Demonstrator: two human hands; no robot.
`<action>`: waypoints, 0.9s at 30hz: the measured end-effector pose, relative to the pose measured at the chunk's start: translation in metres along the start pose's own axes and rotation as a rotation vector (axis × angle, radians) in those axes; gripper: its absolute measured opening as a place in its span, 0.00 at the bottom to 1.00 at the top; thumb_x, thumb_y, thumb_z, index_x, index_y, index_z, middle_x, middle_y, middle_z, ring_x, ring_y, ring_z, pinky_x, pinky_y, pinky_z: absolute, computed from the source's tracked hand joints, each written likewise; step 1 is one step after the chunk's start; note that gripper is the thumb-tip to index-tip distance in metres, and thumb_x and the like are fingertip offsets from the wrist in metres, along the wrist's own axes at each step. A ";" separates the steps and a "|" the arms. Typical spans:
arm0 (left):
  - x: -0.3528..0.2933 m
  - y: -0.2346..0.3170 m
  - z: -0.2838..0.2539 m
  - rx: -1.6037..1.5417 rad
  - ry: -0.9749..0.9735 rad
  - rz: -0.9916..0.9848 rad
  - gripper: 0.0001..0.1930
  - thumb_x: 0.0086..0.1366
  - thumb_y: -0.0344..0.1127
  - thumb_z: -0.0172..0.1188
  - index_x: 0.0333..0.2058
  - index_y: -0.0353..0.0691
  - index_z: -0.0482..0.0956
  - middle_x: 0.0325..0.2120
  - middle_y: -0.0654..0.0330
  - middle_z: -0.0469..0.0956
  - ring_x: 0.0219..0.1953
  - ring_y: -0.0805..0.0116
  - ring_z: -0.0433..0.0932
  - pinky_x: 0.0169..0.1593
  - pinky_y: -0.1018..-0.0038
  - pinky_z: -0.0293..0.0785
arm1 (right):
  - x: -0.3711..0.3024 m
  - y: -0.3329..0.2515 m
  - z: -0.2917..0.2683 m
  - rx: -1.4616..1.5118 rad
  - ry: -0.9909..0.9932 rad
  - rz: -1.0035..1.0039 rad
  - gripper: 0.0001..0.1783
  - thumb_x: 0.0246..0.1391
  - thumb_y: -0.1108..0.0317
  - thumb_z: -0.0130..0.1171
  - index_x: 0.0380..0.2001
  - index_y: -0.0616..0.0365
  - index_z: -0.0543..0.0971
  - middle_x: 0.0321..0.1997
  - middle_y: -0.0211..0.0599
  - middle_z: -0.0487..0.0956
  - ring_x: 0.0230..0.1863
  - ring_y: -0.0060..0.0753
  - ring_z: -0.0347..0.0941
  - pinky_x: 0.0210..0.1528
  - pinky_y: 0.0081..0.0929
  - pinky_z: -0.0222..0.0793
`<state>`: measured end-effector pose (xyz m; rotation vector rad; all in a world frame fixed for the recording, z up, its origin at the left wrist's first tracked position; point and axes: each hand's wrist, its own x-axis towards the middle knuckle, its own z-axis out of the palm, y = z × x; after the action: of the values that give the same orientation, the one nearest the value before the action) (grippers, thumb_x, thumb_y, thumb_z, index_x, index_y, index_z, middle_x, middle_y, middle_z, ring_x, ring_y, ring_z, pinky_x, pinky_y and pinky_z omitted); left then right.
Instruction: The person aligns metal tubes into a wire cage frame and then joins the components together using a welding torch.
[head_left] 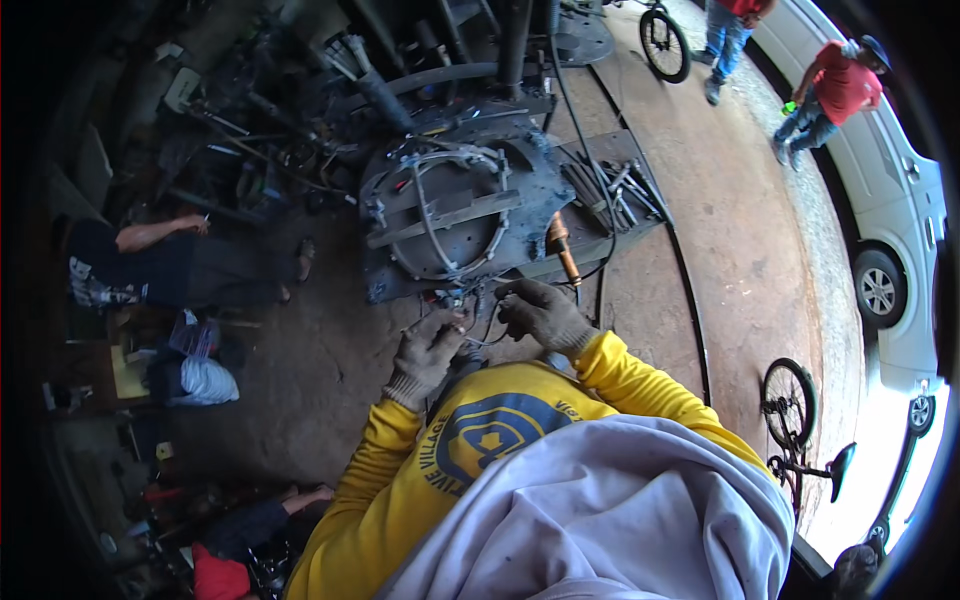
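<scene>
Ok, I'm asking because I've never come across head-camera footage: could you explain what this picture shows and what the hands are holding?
No machine is at work here: the left hand and right hand, both gloved, belong to whoever wears the camera. It sits on the head and looks down through a fisheye lens, so straight edges bend and the yellow sleeves come in from below. Just beyond the hands is a dark metal plate; on it lie a round metal frame and a flat bar across it. An orange tool is at its right edge. A thin strand runs between the hands, but I can't tell whether either grip holds it.
</scene>
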<state>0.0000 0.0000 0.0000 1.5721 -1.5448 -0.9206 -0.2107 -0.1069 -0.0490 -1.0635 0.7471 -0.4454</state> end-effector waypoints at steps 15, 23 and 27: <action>-0.024 -0.077 0.013 -1.574 -0.137 -0.656 0.13 0.70 0.30 0.50 0.51 0.34 0.74 0.42 0.55 0.80 0.41 0.69 0.80 0.44 0.74 0.80 | -0.014 0.009 0.015 0.048 0.087 0.063 0.16 0.65 0.61 0.51 0.48 0.62 0.75 0.31 0.37 0.79 0.27 0.28 0.77 0.31 0.26 0.77; -0.016 -0.049 0.007 -1.128 -0.217 -0.414 0.06 0.65 0.29 0.60 0.40 0.37 0.81 0.36 0.58 0.82 0.38 0.68 0.81 0.43 0.74 0.81 | -0.018 0.008 0.035 0.218 0.187 0.030 0.15 0.65 0.61 0.52 0.48 0.59 0.75 0.33 0.39 0.81 0.28 0.30 0.78 0.32 0.28 0.78; -0.013 -0.050 0.009 -0.861 -0.279 -0.223 0.06 0.65 0.30 0.60 0.39 0.35 0.81 0.36 0.60 0.83 0.35 0.72 0.82 0.43 0.75 0.81 | -0.033 0.005 0.047 0.184 0.249 0.071 0.17 0.65 0.61 0.52 0.49 0.63 0.74 0.33 0.37 0.80 0.29 0.28 0.77 0.32 0.27 0.77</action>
<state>0.0158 0.0134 -0.0487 1.0096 -0.9147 -1.6999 -0.1984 -0.0544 -0.0291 -0.8155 0.9423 -0.5804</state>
